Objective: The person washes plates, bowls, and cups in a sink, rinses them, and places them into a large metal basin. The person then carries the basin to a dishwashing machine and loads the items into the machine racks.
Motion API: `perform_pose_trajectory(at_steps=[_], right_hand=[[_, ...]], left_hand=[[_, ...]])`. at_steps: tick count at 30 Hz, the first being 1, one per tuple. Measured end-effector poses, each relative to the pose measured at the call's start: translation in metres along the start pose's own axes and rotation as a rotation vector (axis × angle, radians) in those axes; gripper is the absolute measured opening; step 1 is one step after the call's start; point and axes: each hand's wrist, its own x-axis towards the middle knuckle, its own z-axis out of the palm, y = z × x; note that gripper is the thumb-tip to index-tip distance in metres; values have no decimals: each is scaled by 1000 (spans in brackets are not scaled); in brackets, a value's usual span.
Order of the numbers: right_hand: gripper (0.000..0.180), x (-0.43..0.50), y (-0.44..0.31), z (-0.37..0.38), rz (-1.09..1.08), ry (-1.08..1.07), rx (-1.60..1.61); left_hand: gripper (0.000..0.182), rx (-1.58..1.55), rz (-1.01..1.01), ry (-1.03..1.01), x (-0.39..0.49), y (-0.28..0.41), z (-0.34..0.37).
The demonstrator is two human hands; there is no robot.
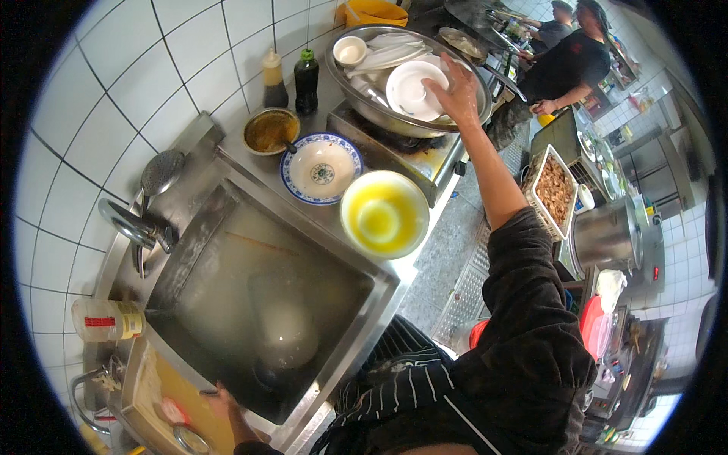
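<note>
My right hand [458,94] reaches over a large steel basin [335,79] with its fingers apart at the rim of a white bowl [412,85]. The thumb lies over the bowl's inside; whether it touches is unclear. White spoons [392,54] and a small white cup [350,51] share the basin. My left hand [223,402] is at the divider between two steel sinks, a small dark thing by its fingertips. Cloudy water [227,290] fills the nearer sink, with a pale rounded dish [284,330] under the surface. A thin brown stick [261,243] shows there too.
A yellow-stained bowl [384,213], a blue-rimmed dish [321,168] and a metal bowl of brown sauce [272,132] stand beside the sink. Two bottles [306,82] stand by the wall. A faucet [131,224] overhangs the sink. Two people [569,57] stand farther off.
</note>
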Motion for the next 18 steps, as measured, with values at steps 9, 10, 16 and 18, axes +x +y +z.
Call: perform_pose_trajectory(at_steps=[9, 10, 16, 18], right_hand=[[69, -6, -77, -25, -212, 214, 21], [57, -19, -113, -44, -268, 270, -3], [31, -192, -272, 17, -26, -665, 822], [37, -259, -293, 79, -173, -1123, 866]], left_hand=[[74, -170, -110, -104, 5, -7, 4], [75, 131, -102, -89, 7, 5, -14], [76, -231, -129, 58, 32, -46, 54], [68, -238, -177, 43, 14, -27, 31]])
